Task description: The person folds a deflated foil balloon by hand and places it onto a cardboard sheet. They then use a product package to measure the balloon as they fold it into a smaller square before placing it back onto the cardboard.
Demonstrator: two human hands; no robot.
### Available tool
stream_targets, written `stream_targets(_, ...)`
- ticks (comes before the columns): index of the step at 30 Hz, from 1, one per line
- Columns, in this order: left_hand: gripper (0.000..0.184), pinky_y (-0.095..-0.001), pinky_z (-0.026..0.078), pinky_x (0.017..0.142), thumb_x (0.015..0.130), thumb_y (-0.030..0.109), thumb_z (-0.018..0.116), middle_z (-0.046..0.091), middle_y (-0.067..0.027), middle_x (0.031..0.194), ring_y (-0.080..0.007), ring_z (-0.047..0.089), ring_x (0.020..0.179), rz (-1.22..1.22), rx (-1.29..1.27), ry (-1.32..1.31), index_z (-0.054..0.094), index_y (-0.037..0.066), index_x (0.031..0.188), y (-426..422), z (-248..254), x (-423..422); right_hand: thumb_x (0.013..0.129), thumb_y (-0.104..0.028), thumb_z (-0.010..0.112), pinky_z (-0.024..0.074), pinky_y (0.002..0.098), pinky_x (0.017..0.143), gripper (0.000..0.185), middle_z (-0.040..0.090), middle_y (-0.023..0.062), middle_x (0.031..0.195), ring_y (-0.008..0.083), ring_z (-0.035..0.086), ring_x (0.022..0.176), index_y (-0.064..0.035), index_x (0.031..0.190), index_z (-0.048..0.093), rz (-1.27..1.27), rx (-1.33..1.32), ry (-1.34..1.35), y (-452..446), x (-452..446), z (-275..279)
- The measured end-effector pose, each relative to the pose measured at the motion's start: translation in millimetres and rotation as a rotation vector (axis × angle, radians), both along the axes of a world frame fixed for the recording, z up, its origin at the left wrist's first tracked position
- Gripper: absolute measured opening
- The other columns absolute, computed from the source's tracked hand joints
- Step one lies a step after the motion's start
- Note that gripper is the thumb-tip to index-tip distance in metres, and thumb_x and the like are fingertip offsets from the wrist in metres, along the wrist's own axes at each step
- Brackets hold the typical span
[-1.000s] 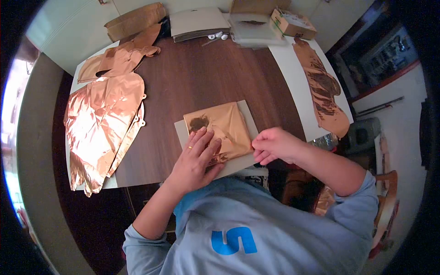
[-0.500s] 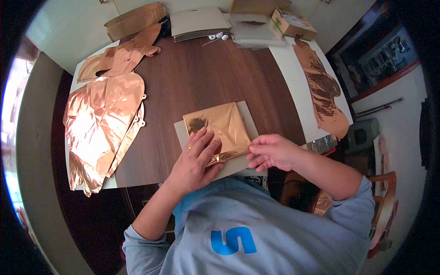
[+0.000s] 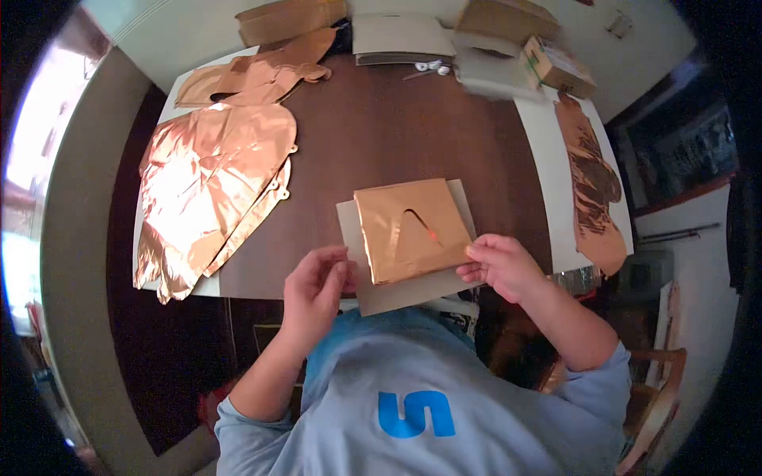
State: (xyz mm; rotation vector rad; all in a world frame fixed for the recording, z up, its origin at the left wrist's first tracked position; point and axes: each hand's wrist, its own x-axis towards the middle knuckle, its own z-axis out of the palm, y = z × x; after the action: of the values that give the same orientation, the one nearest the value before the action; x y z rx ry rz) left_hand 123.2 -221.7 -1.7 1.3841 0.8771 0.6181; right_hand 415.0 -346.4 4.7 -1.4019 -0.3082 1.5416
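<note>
So the folded foil packet [image 3: 413,230] is sitting flat on a grey board [image 3: 395,297] near the close edge of the tabletop [image 3: 429,131], pretty much between the two hands and a bit farther out than both. It's close to square, so I honestly can't pick a long axis for it; the whole thing is turned a little, with the right end of its near edge farther from the person than the left end. The right hand [image 3: 498,266] is the nearer one by a good bit: thumb and forefinger look closed on the packet's near right corner, other fingers loosely curled under. The left hand [image 3: 317,285] is off to the left and slightly nearer the person, fingers half curled, thumb not far from them, nothing in it that I can see. It's apart from the packet, up at the board's left edge, and I can't tell if the fingertips actually touch the board. The board pokes out mostly on the left and near sides. There's a dark curved mark on top of the packet, crease or reflection, no idea. Bigger shiny foil sheets [image 3: 210,170] lie well apart on the far left.
</note>
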Motion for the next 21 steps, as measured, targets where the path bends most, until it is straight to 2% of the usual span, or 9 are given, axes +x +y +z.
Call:
stream_targets(1,0.028,-0.0329,0.059,0.080,0.100,0.007,0.056,0.067,-0.0143,0.114,-0.0219,0.071,0.095,-0.007,-0.223,-0.023,0.054,-0.001,0.126,0,2,-2,0.098,-0.015,0.061,0.0588,0.0335,0.072,0.014,0.067,0.0119,0.092,0.0233,0.070,0.082,-0.0010,0.098,0.060,-0.004,0.021,0.031,-1,1,-2)
stream_targets(2,0.032,-0.0321,0.061,0.073,0.101,0.010,0.056,0.068,-0.0131,0.105,-0.0212,0.072,0.085,-0.057,-0.306,-0.075,0.050,-0.001,0.131,2,-1,-1,0.098,-0.014,0.061,0.0590,0.0338,0.072,0.013,0.067,0.0118,0.092,0.0236,0.071,0.083,-0.0013,0.097,0.060,-0.009,0.040,0.063,-1,1,-3)
stream_targets(5,0.034,-0.0328,0.061,0.075,0.101,0.010,0.057,0.067,-0.0127,0.102,-0.0210,0.072,0.088,-0.054,-0.487,-0.020,0.048,0.000,0.132,10,17,18,0.098,-0.014,0.062,0.0596,0.0348,0.073,0.013,0.067,0.0113,0.092,0.0242,0.071,0.084,-0.0014,0.098,0.060,0.015,0.029,0.060,1,0,-4)
stream_targets(8,0.038,-0.0326,0.061,0.074,0.100,0.010,0.058,0.067,-0.0130,0.102,-0.0212,0.072,0.087,-0.066,-0.510,-0.032,0.045,0.001,0.135,24,4,27,0.098,-0.014,0.062,0.0598,0.0352,0.073,0.013,0.067,0.0113,0.092,0.0242,0.071,0.084,-0.0015,0.098,0.060,0.034,0.060,0.074,-1,2,-9)
stream_targets(11,0.042,-0.0323,0.061,0.073,0.099,0.009,0.059,0.067,-0.0131,0.101,-0.0207,0.071,0.086,-0.046,-0.501,0.015,0.042,0.001,0.137,28,14,37,0.098,-0.014,0.061,0.0601,0.0353,0.074,0.013,0.067,0.0113,0.093,0.0239,0.071,0.084,-0.0012,0.099,0.060,0.036,0.041,0.047,-2,2,-9)
stream_targets(14,0.040,-0.0297,0.060,0.072,0.097,0.005,0.059,0.069,-0.0138,0.100,-0.0197,0.072,0.086,-0.044,-0.480,-0.027,0.041,-0.002,0.132,28,11,41,0.099,-0.015,0.061,0.0601,0.0341,0.072,0.014,0.067,0.0107,0.094,0.0231,0.071,0.085,-0.0012,0.100,0.060,0.063,0.032,0.005,-3,-1,-9)
stream_targets(17,0.042,-0.0287,0.060,0.073,0.096,0.003,0.059,0.069,-0.0139,0.097,-0.0190,0.071,0.086,-0.024,-0.382,0.123,0.041,-0.002,0.133,27,14,45,0.099,-0.017,0.061,0.0600,0.0324,0.069,0.016,0.066,0.0102,0.094,0.0200,0.070,0.081,-0.0015,0.100,0.059,0.068,0.019,-0.044,-1,-2,-5)
stream_targets(21,0.046,-0.0273,0.058,0.070,0.094,0.002,0.061,0.069,-0.0128,0.095,-0.0173,0.070,0.083,0.002,-0.389,0.065,0.040,-0.002,0.136,25,10,45,0.096,-0.018,0.065,0.0581,0.0297,0.066,0.019,0.066,0.0081,0.091,0.0156,0.067,0.074,-0.0021,0.103,0.058,0.049,0.048,-0.301,13,1,5)
